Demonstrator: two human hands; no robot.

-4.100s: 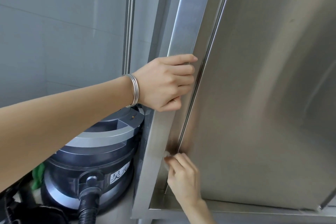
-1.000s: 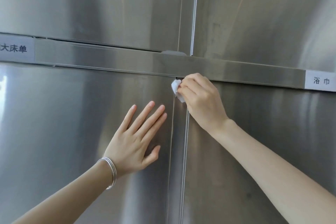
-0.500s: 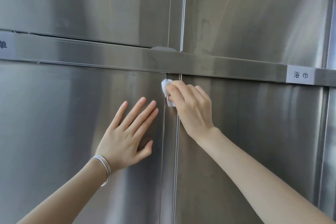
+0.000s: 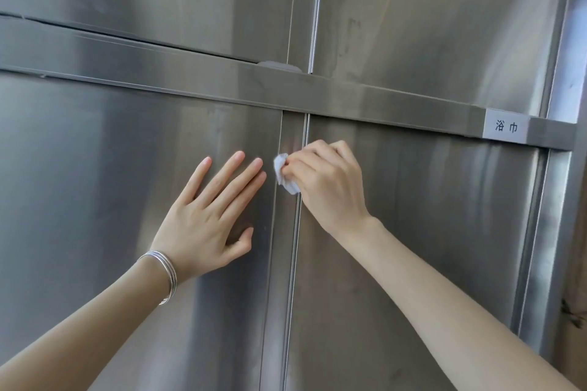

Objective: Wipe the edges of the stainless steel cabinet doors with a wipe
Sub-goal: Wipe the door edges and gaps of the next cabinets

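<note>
1. Pinching a small white wipe [image 4: 283,172], the right hand [image 4: 327,182] curls its fingers round it and holds it on the thin edge strip [image 4: 284,263] between the two lower doors.
2. The wipe sits just left of the right hand's knuckles and just right of the left hand's fingertips.
3. The left hand [image 4: 206,219] lies flat on the lower left door [image 4: 95,184], with its fingers straight and a little spread and its thumb out to the side. Thin silver bangles [image 4: 163,274] ring its wrist.
4. The lower right door [image 4: 438,216] is behind the right hand and arm.
5. Above both hands, a long steel bar [image 4: 158,71] runs across. On it, up and to the right of the right hand, is a white label [image 4: 506,127] with dark writing.
6. Above the bar are two upper doors [image 4: 428,16].
7. Far right of the right arm stands a tall steel post [image 4: 554,232]. All the steel is grey, shiny and a bit streaky.
</note>
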